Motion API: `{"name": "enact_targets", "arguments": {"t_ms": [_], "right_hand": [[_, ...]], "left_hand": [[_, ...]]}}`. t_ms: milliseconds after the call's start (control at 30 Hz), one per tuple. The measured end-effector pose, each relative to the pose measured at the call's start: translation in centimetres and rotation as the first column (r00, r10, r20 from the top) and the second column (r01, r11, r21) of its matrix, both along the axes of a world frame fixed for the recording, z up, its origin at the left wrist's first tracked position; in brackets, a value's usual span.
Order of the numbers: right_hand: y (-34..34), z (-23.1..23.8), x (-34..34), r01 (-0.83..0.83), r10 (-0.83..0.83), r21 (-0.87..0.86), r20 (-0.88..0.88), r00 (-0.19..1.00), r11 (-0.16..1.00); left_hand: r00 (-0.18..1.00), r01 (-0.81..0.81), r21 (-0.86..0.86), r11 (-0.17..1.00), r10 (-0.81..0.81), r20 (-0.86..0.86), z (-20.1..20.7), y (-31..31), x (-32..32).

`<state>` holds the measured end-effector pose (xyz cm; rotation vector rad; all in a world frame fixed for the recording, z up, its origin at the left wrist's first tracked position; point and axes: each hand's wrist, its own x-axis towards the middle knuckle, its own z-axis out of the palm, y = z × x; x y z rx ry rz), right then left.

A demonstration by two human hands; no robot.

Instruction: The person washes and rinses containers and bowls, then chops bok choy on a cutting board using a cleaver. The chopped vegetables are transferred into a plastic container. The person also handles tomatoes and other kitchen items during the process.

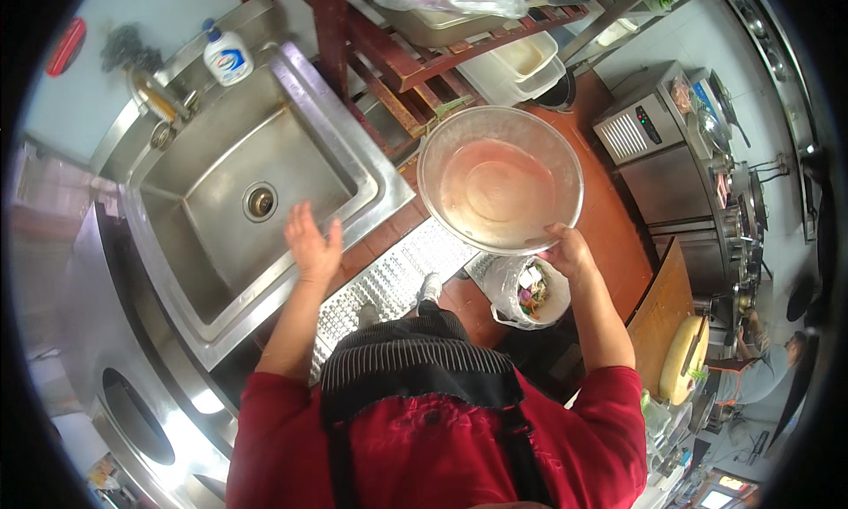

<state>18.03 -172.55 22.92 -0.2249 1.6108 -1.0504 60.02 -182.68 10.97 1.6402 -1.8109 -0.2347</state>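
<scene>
My right hand [570, 251] grips the near right rim of a large, round, see-through plastic basin [495, 131]. The basin hangs in the air over the floor, and its base looks reddish; whether there is water in it I cannot tell. My left hand [315, 246] is held over the near right edge of a steel sink [199, 231], fingers spread, holding nothing. A round drain [260, 201] shows in the bottom of the sink. At the sink's far corner stand a tap [161, 103] and a white pump bottle [228, 57] with a blue top.
Below the basin stands a waste bin [503, 284] with a clear liner and food scraps. A dark red rack [415, 67] carries trays and white tubs [521, 67]. Steel cabinets [649, 182], a round cutting board [685, 359] and another person [760, 372] are on the right.
</scene>
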Motion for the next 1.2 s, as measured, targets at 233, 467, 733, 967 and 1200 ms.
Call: {"name": "enact_targets", "arguments": {"t_ms": [233, 467, 733, 967, 1200], "right_hand": [[-1.5, 6.3, 11.8, -0.177, 0.183, -0.055, 0.145, 0.972, 0.983], [-8.7, 4.1, 24.2, -0.520, 0.514, -0.105, -0.082, 0.854, 0.847], [-18.7, 2.6, 35.1, -0.906, -0.078, 0.061, -0.992, -0.103, 0.419], [-25.5, 3.0, 38.7, -0.946, -0.299, 0.325, -0.903, -0.308, -0.006], [-34.9, 1.2, 44.6, -0.909, 0.144, 0.113, -0.972, -0.185, -0.401]], "left_hand": [[0.950, -0.236, 0.029, 0.971, 0.225, 0.217, -0.5, 6.3, 15.3], [0.958, -0.286, 0.087, 0.954, 0.288, -0.007, -1.8, 10.4, 19.6], [0.916, -0.356, 0.183, 0.916, 0.381, -0.123, 1.4, 9.0, 23.1], [0.915, -0.373, 0.148, 0.916, 0.389, -0.104, 6.0, 2.2, 24.7], [0.920, -0.368, 0.291, 0.883, 0.392, -0.025, 3.6, -2.4, 25.7]]}}
